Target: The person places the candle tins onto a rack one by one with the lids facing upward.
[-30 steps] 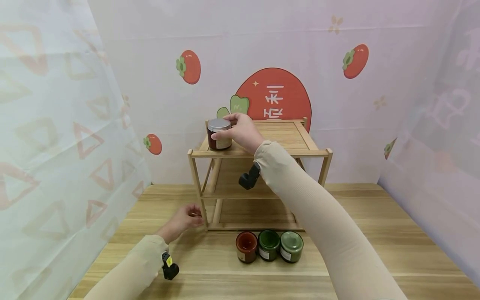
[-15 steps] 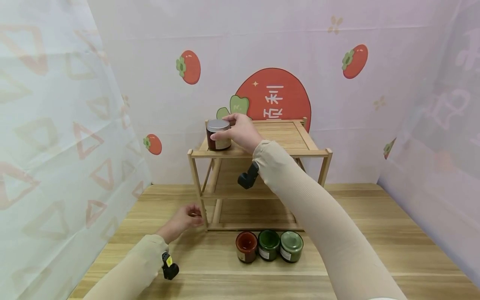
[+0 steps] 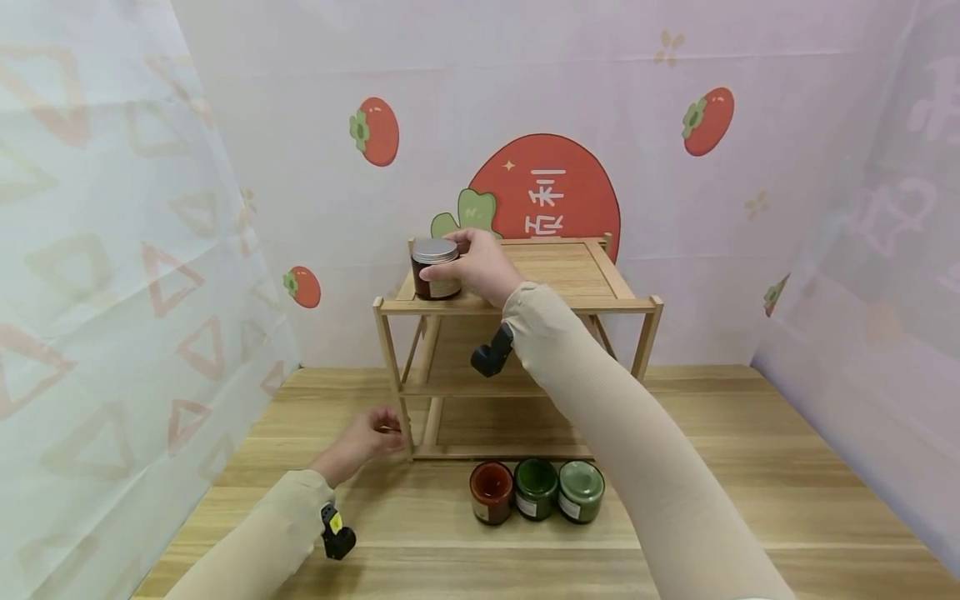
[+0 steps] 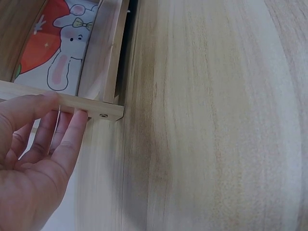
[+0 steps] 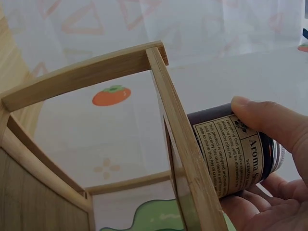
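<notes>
On the left front of the wooden shelf's top [image 3: 566, 267], my right hand [image 3: 489, 267] holds a dark red-brown scented candle jar [image 3: 429, 275] with a silver lid. Thumb and fingers lie on opposite sides of it; its "Aroma" label [image 5: 231, 149] faces the right wrist camera. The jar looks upright, its base at the board. Lower down, my left hand [image 3: 367, 446] pinches the shelf's front left leg [image 4: 82, 102] near its foot, thumb on one side and fingertips on the other. Palm and bent fingers [image 4: 70, 142] show in the left wrist view.
Three glass jars stand side by side on the wooden table [image 3: 750, 467] before the shelf: red [image 3: 492, 502], dark green [image 3: 536, 500] and light green [image 3: 580, 498]. No silver lids show on their tops. Printed cloth walls [image 3: 300, 167] enclose the left, back and right.
The candle jar and right hand have shifted very slightly left on the shelf top, partly with a small camera shift. The left hand keeps its place at the leg.
</notes>
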Tool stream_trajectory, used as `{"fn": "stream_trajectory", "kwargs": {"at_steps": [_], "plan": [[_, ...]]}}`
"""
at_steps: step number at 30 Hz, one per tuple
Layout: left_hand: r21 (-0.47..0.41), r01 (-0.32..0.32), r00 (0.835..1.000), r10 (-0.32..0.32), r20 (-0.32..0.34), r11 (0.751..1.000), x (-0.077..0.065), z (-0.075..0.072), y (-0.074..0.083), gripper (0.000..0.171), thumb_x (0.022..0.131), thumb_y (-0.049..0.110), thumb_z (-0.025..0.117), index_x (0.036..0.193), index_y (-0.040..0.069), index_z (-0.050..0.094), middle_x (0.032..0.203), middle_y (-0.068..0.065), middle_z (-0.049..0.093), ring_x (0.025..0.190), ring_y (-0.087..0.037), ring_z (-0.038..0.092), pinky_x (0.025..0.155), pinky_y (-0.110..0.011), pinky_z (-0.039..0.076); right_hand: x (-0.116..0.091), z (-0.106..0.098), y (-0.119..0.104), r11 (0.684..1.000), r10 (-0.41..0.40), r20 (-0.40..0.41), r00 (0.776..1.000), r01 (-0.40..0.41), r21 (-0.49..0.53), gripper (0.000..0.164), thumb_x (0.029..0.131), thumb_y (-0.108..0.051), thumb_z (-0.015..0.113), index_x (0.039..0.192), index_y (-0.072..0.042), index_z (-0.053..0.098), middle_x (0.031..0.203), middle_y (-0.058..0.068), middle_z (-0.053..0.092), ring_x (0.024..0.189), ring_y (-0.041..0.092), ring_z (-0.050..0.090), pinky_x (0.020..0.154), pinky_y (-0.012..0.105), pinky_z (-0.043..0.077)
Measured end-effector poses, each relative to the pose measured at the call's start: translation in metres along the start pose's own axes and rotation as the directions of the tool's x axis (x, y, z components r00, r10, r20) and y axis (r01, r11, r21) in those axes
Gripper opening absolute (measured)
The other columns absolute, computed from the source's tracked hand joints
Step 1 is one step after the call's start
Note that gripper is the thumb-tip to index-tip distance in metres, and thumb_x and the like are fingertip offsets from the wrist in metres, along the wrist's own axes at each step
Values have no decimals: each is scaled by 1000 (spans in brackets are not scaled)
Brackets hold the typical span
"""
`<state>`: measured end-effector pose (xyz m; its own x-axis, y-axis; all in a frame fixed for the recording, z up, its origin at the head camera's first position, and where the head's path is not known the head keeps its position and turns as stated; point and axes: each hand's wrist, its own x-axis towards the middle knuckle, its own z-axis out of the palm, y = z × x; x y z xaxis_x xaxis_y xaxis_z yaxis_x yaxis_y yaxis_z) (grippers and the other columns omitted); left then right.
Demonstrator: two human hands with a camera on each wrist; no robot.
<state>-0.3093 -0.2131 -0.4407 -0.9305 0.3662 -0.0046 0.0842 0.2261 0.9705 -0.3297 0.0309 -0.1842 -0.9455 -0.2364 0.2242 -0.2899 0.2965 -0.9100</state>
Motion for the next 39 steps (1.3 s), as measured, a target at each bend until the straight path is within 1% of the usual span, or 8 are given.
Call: {"fn": "stream_trajectory", "kwargs": {"at_steps": [7,14,19,22,24,29,32,39], "plan": [[2,0,1000,0,-1,1000,-1,-1,2,26,88,-3,63,110,-9,50,101,-11,59,88,-15,61,80,-31,57,1,-2,-6,999,-3,42,999,6,-54,48,79,-14,80,120,-3,57,116,11,62,104,19,56,96,30,46],[9,-8,1000,8,8,1000,-1,0,5,27,89,-3,63,111,-10,50,102,-12,60,88,-14,61,81,-31,57,0,-4,-7,998,2,47,999,1,-69,47,80,-15,80,120,-4,58,115,9,62,105,18,56,96,30,45],[5,13,1000,-13,-8,1000,-1,0,3,26,90,-3,62,112,-9,50,104,-12,59,88,-14,62,81,-31,57,-1,-3,-5,997,-4,49,999,7,-77,47,80,-15,79,120,-4,57,115,9,63,104,18,56,96,30,45],[5,18,1000,-18,-4,1000,-1,1,2,26,90,-3,61,112,-8,49,104,-12,59,89,-14,62,82,-33,57,-2,-2,-5,995,-2,60,998,8,-97,53,81,-17,79,125,-2,53,118,10,61,105,19,56,97,30,45],[4,20,1000,-20,-3,1000,-1,2,0,25,90,-3,62,112,-8,50,103,-11,60,88,-15,62,82,-35,57,-3,-1,-5,994,9,75,997,0,-108,65,81,-22,79,133,-2,46,124,11,57,110,20,55,99,31,44],[-2,21,1000,-21,-8,1000,-1,4,-1,23,89,-5,62,109,-8,51,102,-10,59,88,-15,62,82,-34,57,-7,-2,-10,994,-2,69,998,9,-108,91,79,-36,79,150,-10,28,148,9,41,133,21,42,109,36,38],[-3,17,1000,-17,-6,1000,-1,4,0,24,89,-5,61,110,-9,50,104,-12,59,88,-15,62,81,-31,57,-8,-5,-14,994,-40,45,998,45,-100,90,80,-37,78,151,-14,28,153,6,36,140,20,35,112,39,36],[11,25,1000,-25,-10,1000,-1,3,4,27,89,-5,61,113,-10,49,106,-15,60,89,-15,61,80,-30,57,-14,-16,-23,986,-121,36,992,124,-110,86,80,-39,78,150,-18,33,153,2,38,140,19,36,112,38,36]]}}
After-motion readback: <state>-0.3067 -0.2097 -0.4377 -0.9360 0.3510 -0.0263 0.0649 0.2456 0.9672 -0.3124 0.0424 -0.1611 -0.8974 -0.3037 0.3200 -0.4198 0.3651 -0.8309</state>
